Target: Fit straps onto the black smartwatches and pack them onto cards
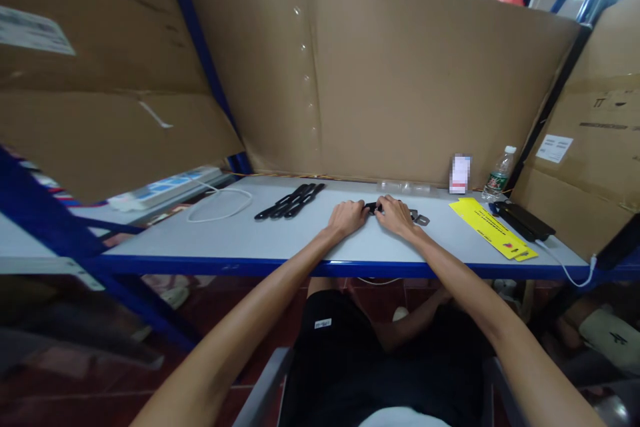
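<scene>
A small black piece (371, 207), seen only between my fingers, lies at the middle of the grey tabletop. My left hand (347, 215) is closed on its left end, thumb and fingertips together. On its other end my right hand (396, 215) is closed as well. Most of the piece is hidden, so its exact kind does not show. Just right of my right hand lie small flat grey metal parts (421, 219), one with a slot or hole. Long slim black handle-like pieces (290, 201) rest side by side to the left of my left hand.
Yellow printed cards (487, 228) lie to the right, near a black power bank (523, 220) with a white cable. A phone (460, 175) and plastic bottle (499, 173) stand behind. A white cable (220, 207) and power strip (167, 188) are left. Cardboard (400, 80) walls the back.
</scene>
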Action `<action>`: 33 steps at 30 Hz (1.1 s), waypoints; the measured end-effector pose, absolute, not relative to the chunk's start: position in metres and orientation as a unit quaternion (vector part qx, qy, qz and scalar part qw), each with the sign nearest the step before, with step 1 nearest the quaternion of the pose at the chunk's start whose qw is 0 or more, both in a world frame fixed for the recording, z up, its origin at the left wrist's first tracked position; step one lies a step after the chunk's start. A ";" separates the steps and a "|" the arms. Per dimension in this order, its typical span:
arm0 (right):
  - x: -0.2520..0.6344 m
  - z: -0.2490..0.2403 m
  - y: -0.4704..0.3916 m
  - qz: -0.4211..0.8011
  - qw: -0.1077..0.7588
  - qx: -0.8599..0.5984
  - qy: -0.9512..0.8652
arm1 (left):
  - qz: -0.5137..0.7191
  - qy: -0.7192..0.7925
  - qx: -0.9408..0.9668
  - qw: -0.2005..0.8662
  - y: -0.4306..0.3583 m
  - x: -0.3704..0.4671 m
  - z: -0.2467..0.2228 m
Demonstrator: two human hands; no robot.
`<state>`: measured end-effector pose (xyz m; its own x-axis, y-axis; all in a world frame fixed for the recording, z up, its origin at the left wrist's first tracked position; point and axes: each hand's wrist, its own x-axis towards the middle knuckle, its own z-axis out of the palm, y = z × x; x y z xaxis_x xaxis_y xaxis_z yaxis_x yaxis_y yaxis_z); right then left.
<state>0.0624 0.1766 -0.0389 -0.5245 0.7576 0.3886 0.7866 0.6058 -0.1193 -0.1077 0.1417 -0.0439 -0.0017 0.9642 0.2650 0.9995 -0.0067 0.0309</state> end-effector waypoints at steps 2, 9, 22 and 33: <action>0.062 -0.039 0.178 -0.033 0.208 -0.449 -0.868 | -0.107 -0.699 -0.702 0.079 0.142 -0.108 -0.044; 0.061 -0.040 0.176 -0.030 0.195 -0.427 -0.882 | -0.107 -0.697 -0.704 0.086 0.141 -0.108 -0.043; 0.066 -0.043 0.179 -0.044 0.236 -0.429 -0.871 | -0.097 -0.698 -0.704 0.091 0.139 -0.108 -0.044; 0.070 -0.040 0.177 -0.045 0.240 -0.436 -0.866 | -0.101 -0.702 -0.699 0.087 0.138 -0.108 -0.043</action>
<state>0.0697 0.1772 -0.0397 -0.5048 0.7336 0.4550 0.7768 0.6159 -0.1312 -0.1077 0.1379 -0.0429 -0.0066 0.9644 0.2644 0.9998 0.0014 0.0198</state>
